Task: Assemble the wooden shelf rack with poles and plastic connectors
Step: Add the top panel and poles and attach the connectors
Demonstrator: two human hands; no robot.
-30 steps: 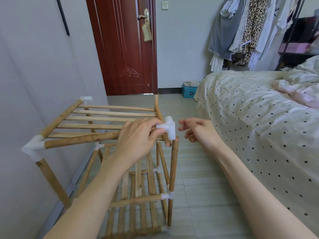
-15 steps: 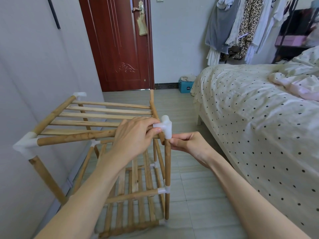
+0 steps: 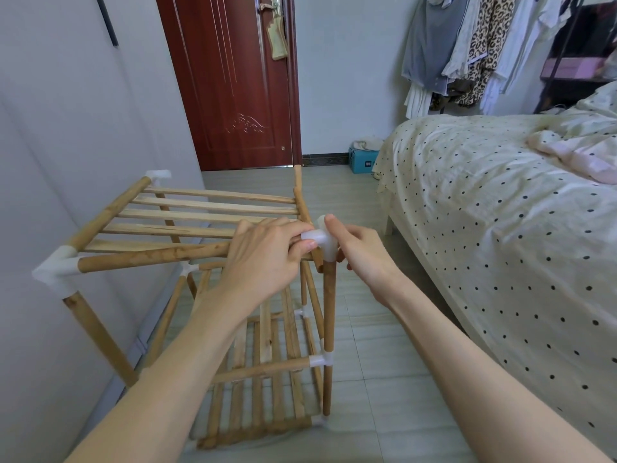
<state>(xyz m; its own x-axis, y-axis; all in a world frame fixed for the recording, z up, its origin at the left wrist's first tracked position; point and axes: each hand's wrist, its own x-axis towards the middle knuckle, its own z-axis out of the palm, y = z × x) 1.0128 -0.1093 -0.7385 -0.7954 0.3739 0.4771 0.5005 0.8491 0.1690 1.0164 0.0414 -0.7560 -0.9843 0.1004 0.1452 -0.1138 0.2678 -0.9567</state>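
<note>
Both hands pinch the white corner connector (image 3: pixel 323 240) on top of the front pole (image 3: pixel 329 329), the left hand (image 3: pixel 267 259) steadying and the right hand (image 3: pixel 359 248) pushing, probably to join the top shelf (image 3: pixel 187 217).

I see the shelf rack (image 3: pixel 187 262) standing on the floor (image 3: pixel 374 379) against the wall (image 3: pixel 50 162) at left, the bed (image 3: pixel 500 212) to its right, and the door (image 3: pixel 233 81) and hanging clothes (image 3: pixel 467 48) behind them.
</note>
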